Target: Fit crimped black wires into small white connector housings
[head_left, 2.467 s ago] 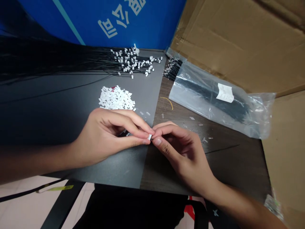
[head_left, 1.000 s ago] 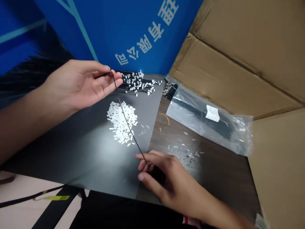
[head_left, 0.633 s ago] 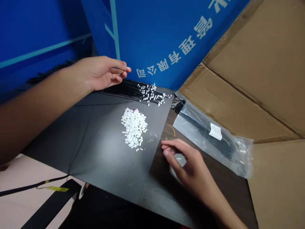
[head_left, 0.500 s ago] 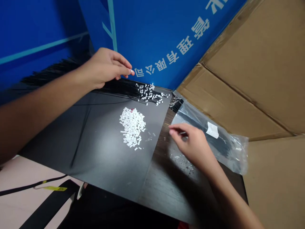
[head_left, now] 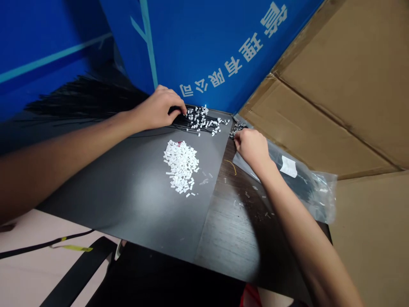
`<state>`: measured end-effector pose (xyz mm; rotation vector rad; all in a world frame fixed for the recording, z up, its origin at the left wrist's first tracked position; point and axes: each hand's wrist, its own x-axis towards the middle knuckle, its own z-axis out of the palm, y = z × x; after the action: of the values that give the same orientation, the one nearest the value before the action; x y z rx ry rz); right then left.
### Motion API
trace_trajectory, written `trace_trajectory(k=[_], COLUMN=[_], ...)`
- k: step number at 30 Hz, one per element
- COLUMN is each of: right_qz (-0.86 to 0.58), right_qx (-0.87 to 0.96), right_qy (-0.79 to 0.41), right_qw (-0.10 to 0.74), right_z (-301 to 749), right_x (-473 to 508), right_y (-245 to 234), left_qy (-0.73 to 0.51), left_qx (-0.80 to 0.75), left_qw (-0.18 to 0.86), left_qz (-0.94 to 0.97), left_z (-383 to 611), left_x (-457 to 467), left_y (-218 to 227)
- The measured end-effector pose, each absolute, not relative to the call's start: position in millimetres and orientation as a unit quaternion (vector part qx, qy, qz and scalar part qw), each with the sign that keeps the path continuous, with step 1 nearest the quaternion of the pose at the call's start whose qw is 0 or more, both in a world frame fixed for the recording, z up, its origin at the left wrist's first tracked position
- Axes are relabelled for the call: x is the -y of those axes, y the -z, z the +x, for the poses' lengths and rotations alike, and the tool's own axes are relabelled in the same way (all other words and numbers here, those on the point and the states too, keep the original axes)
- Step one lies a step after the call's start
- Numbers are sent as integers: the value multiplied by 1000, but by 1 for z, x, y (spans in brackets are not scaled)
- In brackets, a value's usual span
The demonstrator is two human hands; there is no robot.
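My left hand (head_left: 164, 106) is at the bundle of black wires (head_left: 96, 98), with thumb and forefinger curled together beside the white tags (head_left: 203, 119) on the wire ends. What lies between those fingertips is too small to make out. Farther right, my right hand (head_left: 252, 145) has its fingers bunched at the dark wire ends (head_left: 238, 128) sticking out of a clear plastic bag (head_left: 275, 155); its fingertips are partly hidden among them. Between the hands and nearer to me lies a pile of small white tags (head_left: 181, 166) on the grey mat (head_left: 143, 196).
A blue printed panel (head_left: 191, 47) stands behind the table, and cardboard (head_left: 345, 85) walls the right side. Small clear scraps and a yellow strip (head_left: 231, 166) lie on the dark wood tabletop (head_left: 230, 243). Below the front edge is a black strap (head_left: 79, 273).
My left hand has come down and right to the tagged wire ends. My right hand has moved up and away from me to the wire ends at the bag's mouth.
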<state>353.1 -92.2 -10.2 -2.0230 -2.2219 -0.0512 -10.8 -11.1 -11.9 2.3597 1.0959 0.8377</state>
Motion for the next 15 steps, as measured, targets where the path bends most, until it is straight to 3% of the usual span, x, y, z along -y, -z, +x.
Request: trace_trajectory(k=[5, 11, 15], right_qz=[-672, -640, -595], right_qx=[720, 686, 723], right_qy=[34, 38, -17], right_qw=[172, 343, 350], right_z=[348, 357, 370], right_x=[96, 89, 72], right_y=[5, -37, -88], left_qy=[-306, -179, -150], left_qx=[-359, -204, -182], left_qw=[177, 235, 235], left_qz=[864, 933, 943], left_z=[5, 27, 31], left_x=[48, 118, 130], left_y=[9, 9, 19])
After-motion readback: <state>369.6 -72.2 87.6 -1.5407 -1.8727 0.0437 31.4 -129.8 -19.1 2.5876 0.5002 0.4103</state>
